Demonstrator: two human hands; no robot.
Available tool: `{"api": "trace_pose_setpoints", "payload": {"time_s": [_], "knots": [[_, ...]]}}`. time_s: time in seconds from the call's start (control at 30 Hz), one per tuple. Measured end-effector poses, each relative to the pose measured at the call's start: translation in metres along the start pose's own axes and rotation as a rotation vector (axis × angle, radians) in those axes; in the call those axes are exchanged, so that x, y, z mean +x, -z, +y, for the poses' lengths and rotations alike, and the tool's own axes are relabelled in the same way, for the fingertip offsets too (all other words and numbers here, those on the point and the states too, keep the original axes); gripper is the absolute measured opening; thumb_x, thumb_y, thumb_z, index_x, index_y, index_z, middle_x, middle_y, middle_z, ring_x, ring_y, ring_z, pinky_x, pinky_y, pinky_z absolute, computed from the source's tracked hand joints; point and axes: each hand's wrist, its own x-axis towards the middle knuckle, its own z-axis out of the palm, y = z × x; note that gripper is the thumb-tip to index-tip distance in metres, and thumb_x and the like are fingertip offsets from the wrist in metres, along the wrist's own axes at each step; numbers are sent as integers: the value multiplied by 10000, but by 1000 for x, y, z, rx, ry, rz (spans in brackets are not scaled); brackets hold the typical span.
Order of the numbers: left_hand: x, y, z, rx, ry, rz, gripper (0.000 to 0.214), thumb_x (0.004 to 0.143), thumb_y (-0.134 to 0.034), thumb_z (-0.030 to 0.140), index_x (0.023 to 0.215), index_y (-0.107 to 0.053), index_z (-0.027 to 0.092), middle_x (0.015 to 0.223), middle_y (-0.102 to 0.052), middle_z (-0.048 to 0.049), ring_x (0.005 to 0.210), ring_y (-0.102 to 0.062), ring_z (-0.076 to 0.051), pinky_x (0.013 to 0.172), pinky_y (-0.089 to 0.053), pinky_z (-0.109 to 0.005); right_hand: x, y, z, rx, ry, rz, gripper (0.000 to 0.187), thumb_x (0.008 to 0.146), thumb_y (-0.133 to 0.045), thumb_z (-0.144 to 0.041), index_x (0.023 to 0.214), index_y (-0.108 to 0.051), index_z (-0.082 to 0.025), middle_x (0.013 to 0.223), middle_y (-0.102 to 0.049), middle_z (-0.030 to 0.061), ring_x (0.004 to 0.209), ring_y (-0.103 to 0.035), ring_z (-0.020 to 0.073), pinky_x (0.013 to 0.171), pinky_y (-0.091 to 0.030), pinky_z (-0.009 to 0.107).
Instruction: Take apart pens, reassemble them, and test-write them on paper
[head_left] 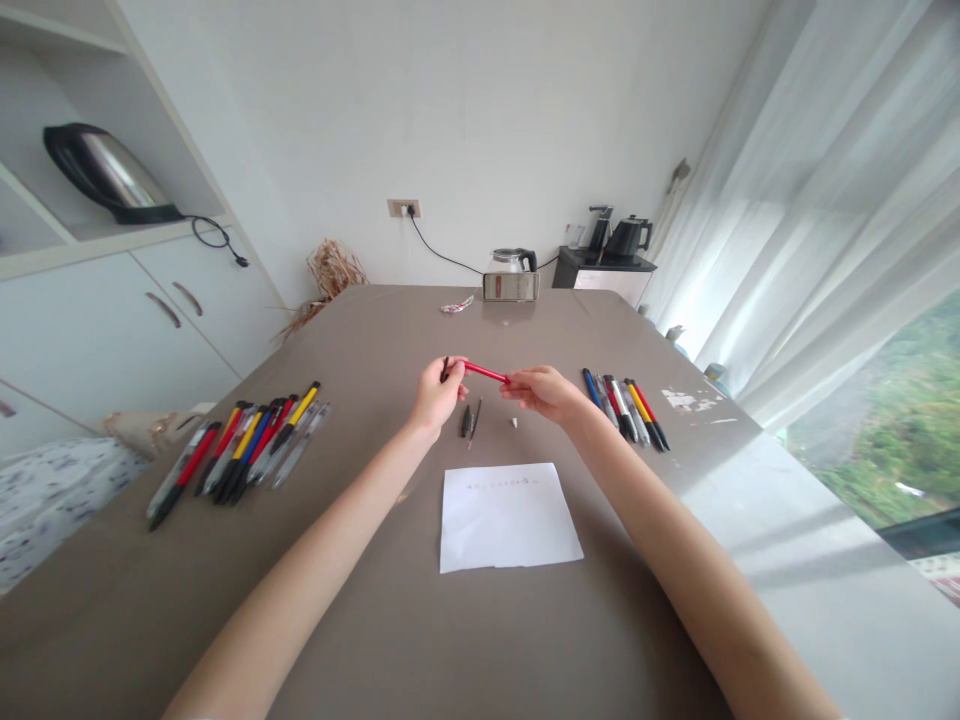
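A red pen barrel (486,372) spans the gap between my two hands, above the middle of the table. Its left end is pinched by my left hand (439,390), where a small black part (445,369) also shows at the fingers. My right hand (541,390) has its fingers closed on the barrel's right end. Below them on the table lie a black pen grip piece (466,420), a thin ink refill (476,418) and a small whitish piece (514,422). Nearer to me is a white sheet of paper (510,525) with faint writing along its top.
Several pens (255,440) lie in a group at the left, and another row of pens (624,408) at the right. At the table's (360,620) far edge stands a glass kettle (511,275) on its base, beside a crumpled wrapper (457,306). A curtain (795,200) hangs at the right.
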Motion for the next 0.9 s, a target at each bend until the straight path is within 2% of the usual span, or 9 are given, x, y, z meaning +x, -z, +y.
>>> {"api": "trace_pose_setpoints", "payload": {"time_s": [0.27,0.57,0.9], "knots": [[1,2,6,-75,-106,-13,218,752,-527,304,900,-568,149,764,-536,-5,499,-471,-26,472,-410,-157,2,-2,1,54,-52,-67,98,768,-500,-91,803,-584,-56,721,-654,123,624,-622,140,395,-445,164],[-2,1,16,-128,-163,-38,248,736,-552,340,896,-574,152,788,-540,-6,514,-458,-24,495,-410,-160,-1,-11,4,44,-72,-116,98,779,-494,-99,799,-579,-56,740,-654,119,613,-619,130,410,-469,172],[-3,1,14,-35,-214,-46,267,711,-582,341,910,-571,163,889,-564,-31,524,-473,-30,518,-431,-176,-7,-25,6,27,-105,-154,115,796,-471,-109,777,-575,-63,753,-652,115,613,-616,125,414,-464,171]]}}
